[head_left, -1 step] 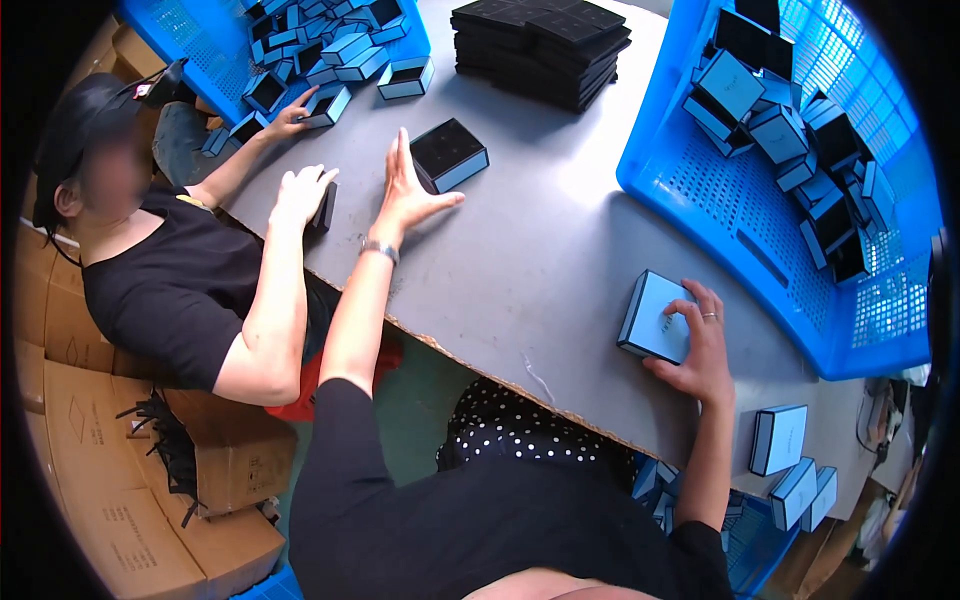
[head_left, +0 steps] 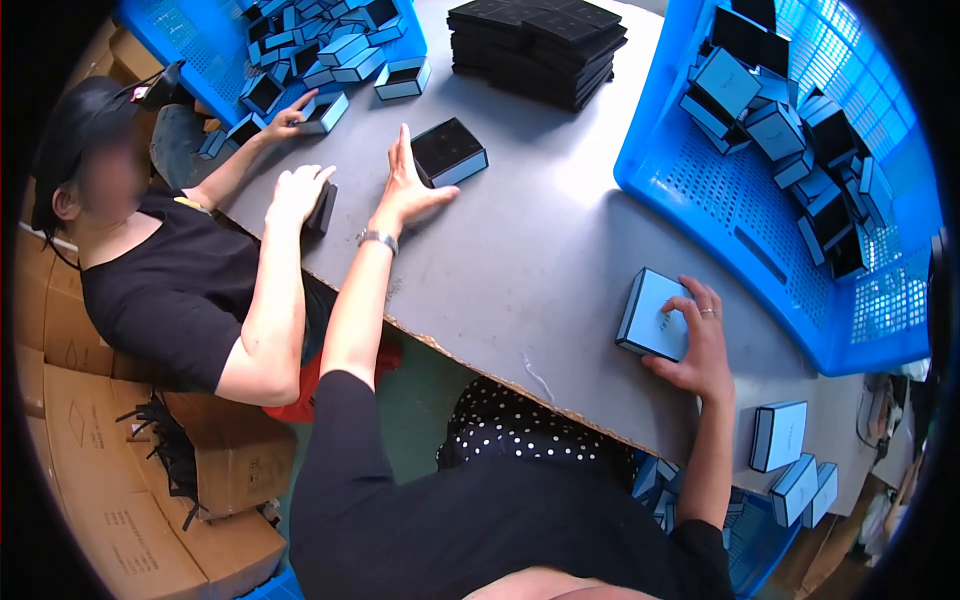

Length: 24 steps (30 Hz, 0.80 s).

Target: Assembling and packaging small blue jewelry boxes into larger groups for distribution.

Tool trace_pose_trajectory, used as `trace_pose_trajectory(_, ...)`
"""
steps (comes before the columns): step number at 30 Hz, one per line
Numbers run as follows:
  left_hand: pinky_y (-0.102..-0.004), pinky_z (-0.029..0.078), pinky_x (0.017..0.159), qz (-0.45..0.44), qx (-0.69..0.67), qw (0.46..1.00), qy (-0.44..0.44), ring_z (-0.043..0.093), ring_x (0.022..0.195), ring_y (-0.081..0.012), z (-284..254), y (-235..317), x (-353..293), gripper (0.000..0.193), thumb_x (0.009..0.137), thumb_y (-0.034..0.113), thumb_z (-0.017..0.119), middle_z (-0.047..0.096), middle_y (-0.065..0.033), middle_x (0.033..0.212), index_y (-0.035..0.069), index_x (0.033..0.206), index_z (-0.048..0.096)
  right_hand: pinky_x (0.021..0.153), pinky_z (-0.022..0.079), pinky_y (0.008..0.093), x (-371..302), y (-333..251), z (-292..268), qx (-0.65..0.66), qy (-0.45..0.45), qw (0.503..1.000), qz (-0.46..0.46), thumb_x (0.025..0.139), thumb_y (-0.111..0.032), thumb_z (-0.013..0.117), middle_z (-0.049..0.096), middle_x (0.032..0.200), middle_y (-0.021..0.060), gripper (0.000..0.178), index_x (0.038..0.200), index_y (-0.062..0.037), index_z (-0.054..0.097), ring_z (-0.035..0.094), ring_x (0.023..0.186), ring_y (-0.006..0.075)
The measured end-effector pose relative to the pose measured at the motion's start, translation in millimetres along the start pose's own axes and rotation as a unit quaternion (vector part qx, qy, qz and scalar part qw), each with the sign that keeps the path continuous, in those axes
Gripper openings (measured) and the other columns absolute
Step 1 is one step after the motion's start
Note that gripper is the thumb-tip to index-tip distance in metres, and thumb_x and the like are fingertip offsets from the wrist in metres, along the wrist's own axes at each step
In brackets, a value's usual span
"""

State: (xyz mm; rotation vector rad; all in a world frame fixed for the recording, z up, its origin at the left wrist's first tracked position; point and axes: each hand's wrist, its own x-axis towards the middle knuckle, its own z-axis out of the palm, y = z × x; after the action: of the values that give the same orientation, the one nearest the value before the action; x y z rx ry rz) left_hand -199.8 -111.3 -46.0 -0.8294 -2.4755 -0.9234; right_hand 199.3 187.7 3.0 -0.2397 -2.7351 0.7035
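Observation:
My left hand has its fingers spread and thumb stretched out, beside an open box with a black inside and pale blue sides. That hand holds nothing; whether it touches the box's near side I cannot tell. At the right, my right hand grips a closed light-blue box with dark edges, lying flat on the table. Its thumb is at the near edge and its fingers curl over the top and far side.
A co-worker's hands are at the left, by a black piece and an open blue box. Blue crates of boxes stand at both far corners. A black stack sits between them. More closed boxes lie at the right.

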Motion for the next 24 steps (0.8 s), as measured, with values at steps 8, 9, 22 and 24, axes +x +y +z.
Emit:
trace_pose_trajectory(8,-0.0419,0.045,0.109,0.097,-0.242,0.926,-0.274,0.046,0.129,-0.0351,32,124,-51,0.136,0.051,0.026,0.095,0.037,-0.0183,0.142,0.014,0.159,0.013,0.111,0.035,0.045,35,19,-10,0.112,0.055,0.992,0.006,0.06,-0.044,0.085,0.051,0.137,0.0184,0.079,0.127,-0.0111,0.058,0.045,0.131,0.0384)
trace_pose_trajectory(9,-0.0413,0.046,0.107,0.117,-0.245,0.922,-0.276,0.047,0.128,-0.0345,29,140,-61,0.134,0.051,0.025,0.094,0.037,-0.0184,0.142,0.012,0.158,0.014,0.112,0.035,0.045,42,17,-9,0.061,0.049,0.996,0.042,0.063,-0.044,0.084,0.049,0.141,0.0187,0.077,0.129,-0.0124,0.058,0.043,0.134,0.0388)
trace_pose_trajectory(22,-0.0389,0.048,0.1,0.156,-0.267,0.905,-0.292,0.054,0.117,-0.0313,23,169,-93,0.136,0.049,0.023,0.095,0.047,-0.0146,0.131,0.008,0.158,0.015,0.119,0.026,0.0504,75,-16,-8,-0.264,0.11,0.953,-0.098,0.099,-0.041,0.054,0.046,0.15,0.016,0.053,0.142,-0.011,0.052,0.04,0.142,0.028)
trace_pose_trajectory(24,-0.039,0.049,0.098,0.173,-0.256,0.908,-0.284,0.053,0.118,-0.0326,24,169,-96,0.134,0.049,0.024,0.094,0.047,-0.0168,0.132,0.005,0.157,0.017,0.12,0.024,0.0496,62,-30,8,-0.135,-0.022,0.967,-0.214,0.098,-0.047,0.053,0.043,0.154,0.0108,0.056,0.143,-0.013,0.051,0.036,0.145,0.026)
